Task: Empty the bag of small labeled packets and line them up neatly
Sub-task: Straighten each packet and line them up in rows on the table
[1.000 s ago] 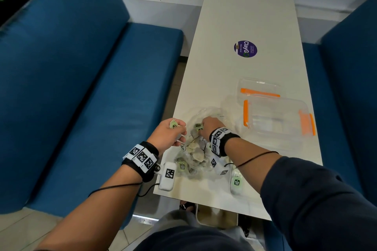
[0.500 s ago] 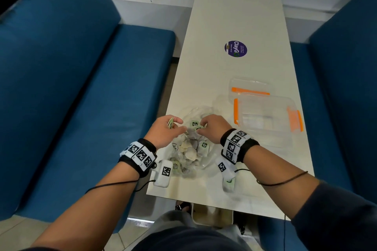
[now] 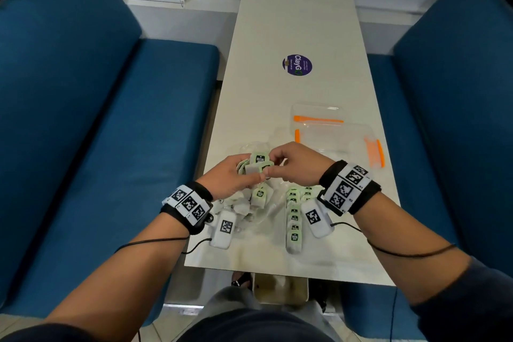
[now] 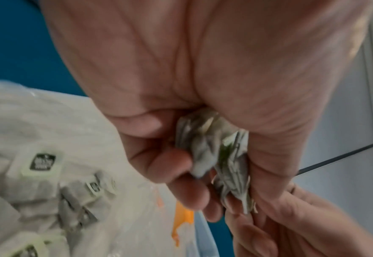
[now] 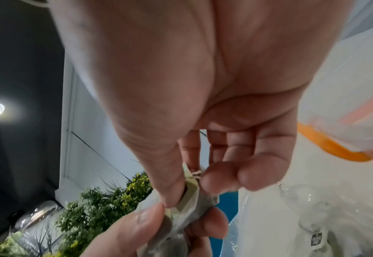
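My left hand (image 3: 244,172) grips a small stack of pale green labeled packets (image 3: 256,164) above the table; the left wrist view shows the same bunch of packets (image 4: 220,156) between thumb and fingers. My right hand (image 3: 280,165) meets it and pinches the top of that stack (image 5: 192,196). Below the hands lies the clear plastic bag (image 3: 258,203) with several loose packets inside (image 4: 40,163). A straight row of packets (image 3: 294,219) lies on the white table (image 3: 291,22) under my right wrist, running toward the near edge.
An open clear container with orange clips (image 3: 341,141) and its lid (image 3: 316,115) stand right of the hands. A round purple sticker (image 3: 297,65) marks the table's middle. Blue benches (image 3: 97,119) flank the table on both sides.
Both hands have lifted out of the bag and come together above it. The left hand's bunch of packets is bigger, and the right hand now pinches it. The row under my right wrist now shows.
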